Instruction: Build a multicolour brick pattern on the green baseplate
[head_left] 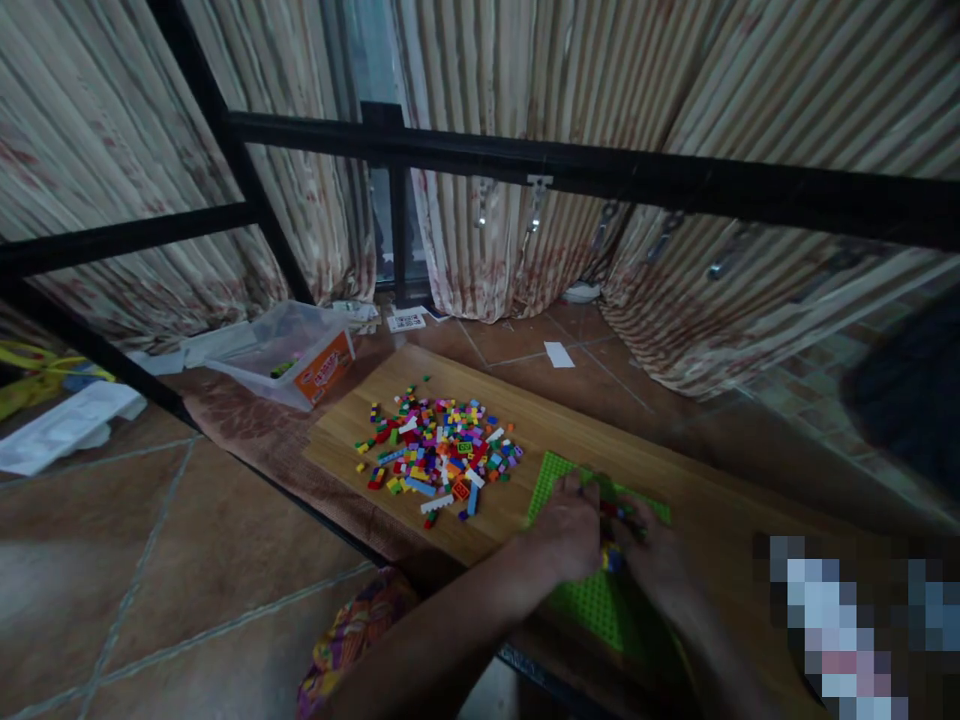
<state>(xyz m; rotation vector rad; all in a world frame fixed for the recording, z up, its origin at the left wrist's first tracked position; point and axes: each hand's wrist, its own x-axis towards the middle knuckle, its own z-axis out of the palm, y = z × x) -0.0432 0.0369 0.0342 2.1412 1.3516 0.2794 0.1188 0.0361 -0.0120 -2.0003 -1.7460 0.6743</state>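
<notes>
A green studded baseplate lies on the wooden board, with both hands over it. Several coloured toy bricks, red, blue and yellow among them, show between the hands in a small cluster on the plate. My left hand is closed, its curled fingers against the left side of the cluster. From the right, my right hand has its bent fingers around the cluster's other side. The fingertips and part of the bricks are dim and partly hidden. To the left spreads a pile of loose toy bricks in many colours.
A clear plastic bin with an orange label and a few bricks stands beyond the wooden board. Black metal bars with hanging clips cross in front of striped curtains. White packaging lies on the tiled floor at left.
</notes>
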